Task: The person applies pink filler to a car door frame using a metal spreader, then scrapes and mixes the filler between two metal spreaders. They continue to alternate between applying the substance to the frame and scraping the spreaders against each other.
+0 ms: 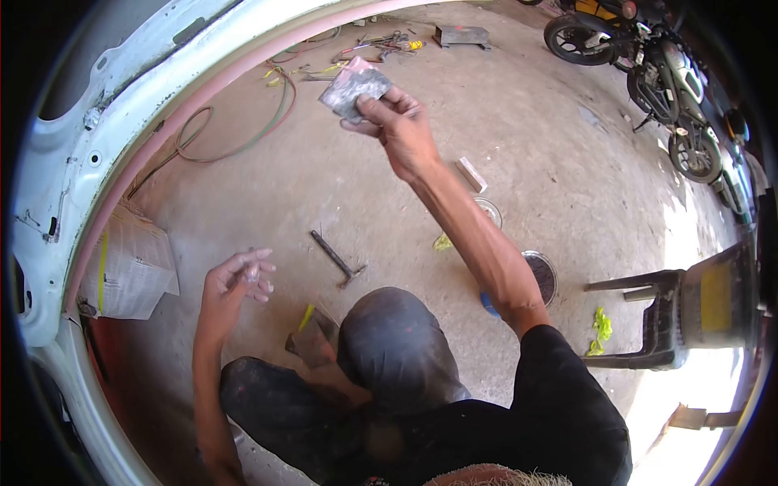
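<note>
My right hand (pixel 397 130) is stretched far forward, its thumb and fingers pinching a worn, folded piece of sandpaper (pixel 354 87) with grey and pinkish sides. Nothing else touches the sandpaper. At the lower left, my left hand (pixel 241 278) hangs in the air with its fingers apart and loosely bent, white dust on the fingertips. It holds nothing. Closest to it on the floor lies a hammer (pixel 339 259) with a dark handle. A pale vehicle body frame (pixel 77 170) with a pink inner edge curves around the left and top.
A paper-covered box (pixel 134 263) stands inside the frame at left. Hoses (pixel 235 150) and several tools (pixel 389 44) lie on the concrete floor. A dark round container (pixel 540 278) sits beyond my right arm. A plastic chair (pixel 673 308) and motorcycles (pixel 681 89) stand at right.
</note>
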`<state>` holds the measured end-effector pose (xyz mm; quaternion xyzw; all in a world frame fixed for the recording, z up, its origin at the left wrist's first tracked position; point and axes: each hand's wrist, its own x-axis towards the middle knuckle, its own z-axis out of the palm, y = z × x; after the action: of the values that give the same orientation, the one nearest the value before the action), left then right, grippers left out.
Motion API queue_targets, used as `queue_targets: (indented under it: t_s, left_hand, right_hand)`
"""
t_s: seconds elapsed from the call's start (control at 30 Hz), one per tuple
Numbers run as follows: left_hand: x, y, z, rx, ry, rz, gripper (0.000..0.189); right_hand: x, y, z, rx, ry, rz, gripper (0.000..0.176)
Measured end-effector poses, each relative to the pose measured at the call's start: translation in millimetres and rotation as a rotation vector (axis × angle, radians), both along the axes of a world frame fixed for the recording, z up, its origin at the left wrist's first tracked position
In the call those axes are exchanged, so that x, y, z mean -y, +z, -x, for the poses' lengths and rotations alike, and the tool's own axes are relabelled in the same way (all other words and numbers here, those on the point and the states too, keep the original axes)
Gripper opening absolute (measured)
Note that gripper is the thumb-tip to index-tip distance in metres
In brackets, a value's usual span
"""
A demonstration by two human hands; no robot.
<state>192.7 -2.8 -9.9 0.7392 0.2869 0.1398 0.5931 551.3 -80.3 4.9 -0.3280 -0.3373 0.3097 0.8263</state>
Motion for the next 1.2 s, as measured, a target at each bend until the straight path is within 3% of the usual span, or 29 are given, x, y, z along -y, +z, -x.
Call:
queue_targets:
  t_s: [0.17,0.27,0.37,0.67,0.87,1.2]
  left_hand:
    - [15.2,33.4,-60.7,0.243,0.069,-0.010,0.045]
    - [28.6,28.0,-72.6,0.366,0.104,-0.129,0.043]
    - [32.1,21.7,-62.2,0.346,0.162,-0.234,0.039]
    - [14.8,9.0,-42.9,0.269,0.182,-0.192,0.035]
    - [5.6,-3.5,-37.6,0.247,0.064,-0.134,0.039]
    - [5.7,1.2,-36.8,0.275,0.091,-0.031,0.047]
  right_hand:
    - [-2.7,2.8,78.1,-0.008,0.220,0.103,0.017]
    - [3.9,3.3,103.5,-0.004,0.334,0.097,0.016]
    - [7.4,-15.9,116.2,-0.058,0.358,0.156,0.016]
    - [7.9,-36.9,134.8,-0.032,0.459,0.218,0.015]
    - [9.7,-42.6,141.0,0.038,0.531,0.263,0.017]
    - [11.4,-40.5,147.0,0.018,0.505,0.321,0.020]
